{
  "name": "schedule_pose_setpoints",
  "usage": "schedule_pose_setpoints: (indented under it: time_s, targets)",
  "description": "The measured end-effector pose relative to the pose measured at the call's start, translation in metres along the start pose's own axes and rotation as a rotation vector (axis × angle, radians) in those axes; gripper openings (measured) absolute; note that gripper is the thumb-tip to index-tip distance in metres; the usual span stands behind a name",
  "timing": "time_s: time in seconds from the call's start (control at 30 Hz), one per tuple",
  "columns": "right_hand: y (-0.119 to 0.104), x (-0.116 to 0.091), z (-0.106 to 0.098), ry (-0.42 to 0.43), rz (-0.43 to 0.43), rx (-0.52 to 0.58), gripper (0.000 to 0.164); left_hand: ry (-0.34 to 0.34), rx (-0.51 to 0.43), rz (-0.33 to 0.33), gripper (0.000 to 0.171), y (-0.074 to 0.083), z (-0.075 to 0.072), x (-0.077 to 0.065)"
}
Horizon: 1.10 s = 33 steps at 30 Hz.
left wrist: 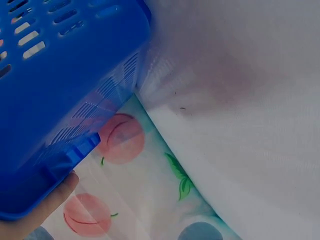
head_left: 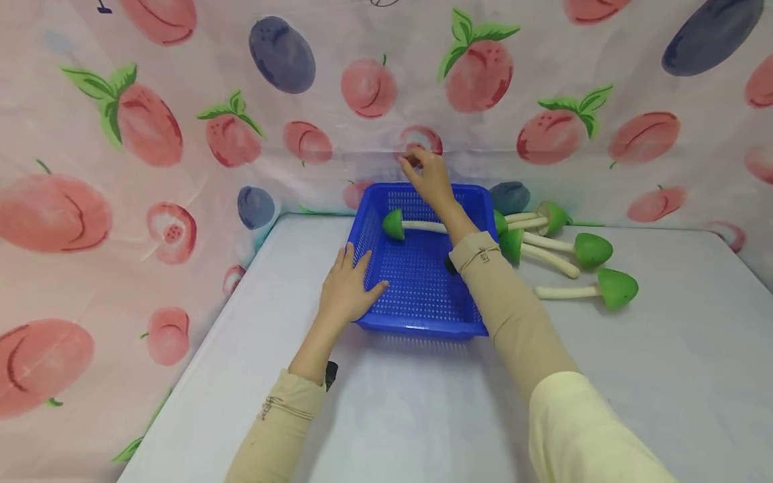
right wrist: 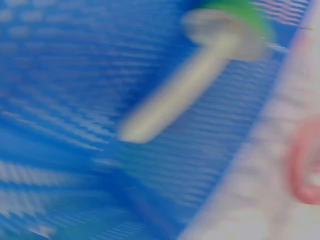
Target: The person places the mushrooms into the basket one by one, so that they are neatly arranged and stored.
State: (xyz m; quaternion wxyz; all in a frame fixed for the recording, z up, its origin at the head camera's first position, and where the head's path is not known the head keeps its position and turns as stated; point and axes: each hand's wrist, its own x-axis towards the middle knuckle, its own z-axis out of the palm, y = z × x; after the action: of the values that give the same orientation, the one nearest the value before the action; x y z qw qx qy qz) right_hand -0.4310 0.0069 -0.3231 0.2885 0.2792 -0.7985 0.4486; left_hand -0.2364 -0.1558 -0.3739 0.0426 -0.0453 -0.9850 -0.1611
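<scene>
A blue plastic basket with perforated walls stands on the white table. Inside it lies a toy mushroom with a green cap and pale stem; the right wrist view shows this mushroom blurred. My left hand holds the basket's left rim, thumb over the inner side. In the left wrist view one finger lies along the underside of the rim. Above the basket's back rim is my right hand, fingers loosely bent, with nothing visible in them. The right forearm crosses over the basket's right side.
Several more green-capped toy mushrooms lie on the table right of the basket, some overlapping against its right wall. A fruit-printed cloth hangs behind and to the left of the white table.
</scene>
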Motion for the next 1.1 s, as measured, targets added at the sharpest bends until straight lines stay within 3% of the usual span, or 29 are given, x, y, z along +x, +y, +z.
schedule_pose_setpoints:
  time_s: [0.07,0.17,0.37,0.7,0.77,0.8,0.83,0.97,1.0,1.03,1.1]
  targets:
    - [-0.020,0.011,-0.008,0.061,-0.016,0.071,0.020,-0.005,-0.001,0.001,0.070,0.000,0.000,0.000]
    - [-0.050,0.017,-0.026,0.069,-0.031,0.122,0.020,-0.019,0.001,0.003,0.069,0.002,0.002,-0.001]
    - [-0.088,0.014,-0.061,0.059,-0.091,0.093,0.017,-0.022,0.004,0.021,0.069,0.004,0.004,0.000]
    - [-0.102,-0.004,-0.104,0.107,-0.118,0.037,0.017,-0.036,0.013,0.016,0.069,-0.002,-0.005,0.002]
    - [-0.103,-0.008,-0.111,0.130,-0.118,0.081,0.017,-0.036,0.015,0.018,0.069,-0.002,-0.006,0.003]
    - [-0.104,-0.012,-0.115,0.135,-0.110,0.116,0.017,-0.024,0.021,0.032,0.071,-0.012,0.004,0.009]
    - [-0.104,-0.015,-0.118,0.142,-0.105,0.158,0.017,-0.027,0.019,0.031,0.071,-0.012,0.004,0.009]
    - [-0.109,-0.033,-0.131,0.163,-0.049,0.345,0.015,-0.032,0.011,0.031,0.071,-0.011,0.005,0.008]
    - [-0.110,-0.038,-0.135,0.163,-0.039,0.371,0.014,-0.033,0.012,0.033,0.071,-0.010,0.006,0.008]
    - [-0.111,-0.042,-0.138,0.163,-0.030,0.390,0.013,-0.046,0.006,0.021,0.069,0.000,-0.004,0.001]
    - [-0.114,-0.050,-0.146,0.158,-0.006,0.407,0.011,-0.043,0.006,0.021,0.070,0.001,-0.005,0.001]
